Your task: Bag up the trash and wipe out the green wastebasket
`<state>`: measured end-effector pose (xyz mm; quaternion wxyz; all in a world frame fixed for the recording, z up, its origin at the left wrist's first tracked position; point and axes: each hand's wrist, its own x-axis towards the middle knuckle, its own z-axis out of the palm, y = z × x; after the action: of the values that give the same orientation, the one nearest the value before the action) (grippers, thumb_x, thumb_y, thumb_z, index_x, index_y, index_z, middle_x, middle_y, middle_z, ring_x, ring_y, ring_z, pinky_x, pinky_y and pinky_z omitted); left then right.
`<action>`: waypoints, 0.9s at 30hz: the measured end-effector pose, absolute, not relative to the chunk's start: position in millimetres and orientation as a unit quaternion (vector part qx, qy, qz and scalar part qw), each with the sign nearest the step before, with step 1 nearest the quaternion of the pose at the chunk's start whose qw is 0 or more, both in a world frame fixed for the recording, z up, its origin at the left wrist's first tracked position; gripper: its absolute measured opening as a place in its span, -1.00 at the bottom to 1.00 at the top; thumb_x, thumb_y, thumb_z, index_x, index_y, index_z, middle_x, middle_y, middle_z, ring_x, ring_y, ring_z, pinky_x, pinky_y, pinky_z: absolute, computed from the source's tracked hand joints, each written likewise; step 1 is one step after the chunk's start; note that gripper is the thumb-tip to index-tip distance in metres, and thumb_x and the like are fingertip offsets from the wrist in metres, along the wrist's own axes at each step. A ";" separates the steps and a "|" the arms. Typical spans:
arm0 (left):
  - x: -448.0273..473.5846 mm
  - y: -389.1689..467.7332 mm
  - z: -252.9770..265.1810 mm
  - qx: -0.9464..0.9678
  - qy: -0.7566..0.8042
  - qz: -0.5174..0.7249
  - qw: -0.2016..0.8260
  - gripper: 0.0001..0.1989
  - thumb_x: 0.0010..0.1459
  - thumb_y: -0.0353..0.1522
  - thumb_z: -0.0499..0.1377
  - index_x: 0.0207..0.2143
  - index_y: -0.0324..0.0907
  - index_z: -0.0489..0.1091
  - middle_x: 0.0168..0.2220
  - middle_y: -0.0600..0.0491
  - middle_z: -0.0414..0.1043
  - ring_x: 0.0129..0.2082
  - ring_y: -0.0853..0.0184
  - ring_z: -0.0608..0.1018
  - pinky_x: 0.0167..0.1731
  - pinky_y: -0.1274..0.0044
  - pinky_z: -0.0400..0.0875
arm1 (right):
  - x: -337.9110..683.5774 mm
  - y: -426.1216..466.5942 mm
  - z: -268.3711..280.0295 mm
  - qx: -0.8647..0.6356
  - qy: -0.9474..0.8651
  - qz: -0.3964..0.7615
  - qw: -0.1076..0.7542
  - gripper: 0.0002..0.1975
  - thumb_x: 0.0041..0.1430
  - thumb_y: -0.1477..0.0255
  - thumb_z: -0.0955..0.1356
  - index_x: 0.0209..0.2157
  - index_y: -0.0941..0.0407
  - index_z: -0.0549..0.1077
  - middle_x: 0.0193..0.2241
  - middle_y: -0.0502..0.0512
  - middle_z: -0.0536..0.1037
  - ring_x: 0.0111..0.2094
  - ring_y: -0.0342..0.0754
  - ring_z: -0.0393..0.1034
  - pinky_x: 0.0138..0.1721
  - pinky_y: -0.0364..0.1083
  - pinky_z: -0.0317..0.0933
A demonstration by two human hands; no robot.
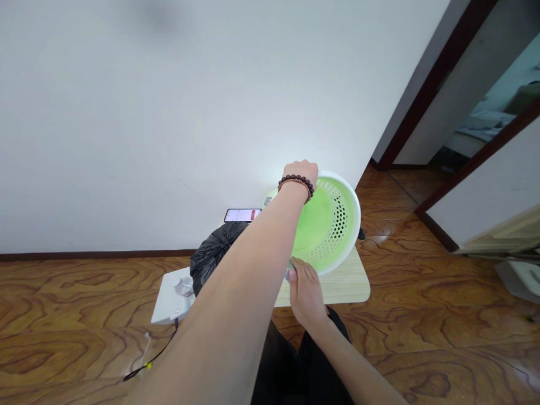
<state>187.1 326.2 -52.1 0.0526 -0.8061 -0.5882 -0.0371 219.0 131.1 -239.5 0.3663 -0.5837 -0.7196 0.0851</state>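
Observation:
A round green colander (314,222) with a wide white rim sits over a pale wood-grain board, its perforated side facing right. My left hand (301,169), with a beaded bracelet at the wrist, is closed at the colander's far left rim. Its fingers point away from me, so what they hold is hidden. At the near left rim, my right hand (307,289) is closed on the colander, thumb on the left. Something small and greyish shows beside that thumb, too unclear to name. My left forearm covers the colander's left part.
The wood-grain board (343,284) stands against a white wall (169,124). Left of my forearm are a phone (242,215) with a lit screen, a black plastic bag (211,253) and a white flat box (169,298) with a cable. Wooden floor surrounds these; a doorway is at right.

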 end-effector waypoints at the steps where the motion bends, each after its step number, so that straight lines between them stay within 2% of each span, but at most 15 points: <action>1: 186.9 325.9 -52.3 -0.812 -0.580 -0.032 0.058 -0.65 0.01 -0.38 0.05 -0.10 -0.17 0.33 -0.12 -0.11 0.35 -0.10 0.17 0.38 -0.16 0.39 0.28 | 204.9 130.8 -237.7 -0.587 -0.711 0.095 0.377 -0.66 0.22 0.47 0.08 -0.02 0.19 0.24 -0.06 0.23 0.35 0.00 0.00 0.18 0.01 0.10 0.08; 4: 185.6 325.8 -53.1 -0.823 -0.563 -0.015 0.074 -0.64 -0.02 -0.36 0.06 -0.11 -0.19 0.34 -0.14 -0.12 0.37 -0.14 0.16 0.41 -0.22 0.40 0.31 | 185.5 129.1 -237.3 -0.581 -0.705 0.102 0.393 -0.64 0.21 0.44 0.10 0.02 0.21 0.20 -0.04 0.27 0.33 0.02 0.04 0.15 0.00 0.12 0.09; 8: 182.9 327.3 -53.2 -0.821 -0.562 -0.006 0.093 -0.64 -0.01 -0.31 0.05 -0.11 -0.16 0.34 -0.16 -0.10 0.37 -0.16 0.18 0.42 -0.23 0.44 0.31 | 210.7 128.0 -247.4 -0.556 -0.748 0.076 0.355 -0.57 0.15 0.36 0.21 0.04 0.21 0.16 -0.04 0.28 0.32 0.03 0.07 0.13 0.02 0.11 0.07; 12: 174.9 327.4 -52.3 -0.814 -0.572 0.000 0.104 -0.66 0.00 -0.22 0.01 -0.18 -0.13 0.36 -0.21 -0.08 0.40 -0.24 0.21 0.45 -0.31 0.45 0.34 | 243.9 131.1 -257.9 -0.539 -0.789 0.039 0.293 -0.65 0.10 0.49 0.25 -0.05 0.17 0.22 -0.09 0.23 0.37 0.01 0.02 0.17 0.03 0.05 0.06; 16: 163.6 324.2 -52.2 -0.806 -0.584 0.000 0.092 -0.62 0.01 -0.13 -0.03 -0.20 -0.10 0.37 -0.26 -0.06 0.42 -0.31 0.23 0.46 -0.37 0.47 0.35 | 249.2 137.0 -267.0 -0.527 -0.811 -0.022 0.255 -0.74 0.11 0.62 0.20 -0.13 0.18 0.26 -0.08 0.25 0.38 0.00 0.01 0.19 -0.01 0.03 0.09; 21: 157.5 317.5 -49.8 -0.798 -0.599 0.015 0.063 -0.56 0.00 -0.05 -0.05 -0.19 -0.10 0.35 -0.24 -0.06 0.42 -0.28 0.24 0.46 -0.34 0.50 0.34 | 247.9 148.8 -272.1 -0.517 -0.823 -0.077 0.222 -0.82 0.12 0.64 0.19 -0.25 0.18 0.30 -0.10 0.31 0.40 -0.04 0.06 0.25 -0.12 0.04 0.15; 25: 151.2 302.1 -51.2 -0.801 -0.598 -0.002 0.044 -0.61 0.05 -0.15 -0.04 -0.08 -0.05 0.27 -0.25 -0.03 0.43 -0.28 0.24 0.47 -0.32 0.47 0.34 | 251.9 151.8 -269.4 -0.514 -0.835 -0.098 0.172 -0.82 0.10 0.66 0.19 -0.27 0.17 0.30 -0.18 0.31 0.44 -0.12 0.06 0.31 -0.17 0.01 0.18; 27: 145.3 289.2 -55.7 -0.795 -0.604 -0.035 0.045 -0.54 0.07 -0.27 -0.04 0.06 0.01 0.09 -0.22 -0.03 0.42 -0.30 0.24 0.48 -0.36 0.45 0.34 | 249.5 148.4 -268.6 -0.508 -0.842 -0.112 0.139 -0.80 0.08 0.67 0.20 -0.27 0.18 0.30 -0.18 0.32 0.43 -0.14 0.07 0.32 -0.19 0.00 0.20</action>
<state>145.3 289.2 -55.7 0.0447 -0.7952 -0.6036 -0.0352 249.5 148.4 -268.6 0.1394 -0.5082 -0.8425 -0.1118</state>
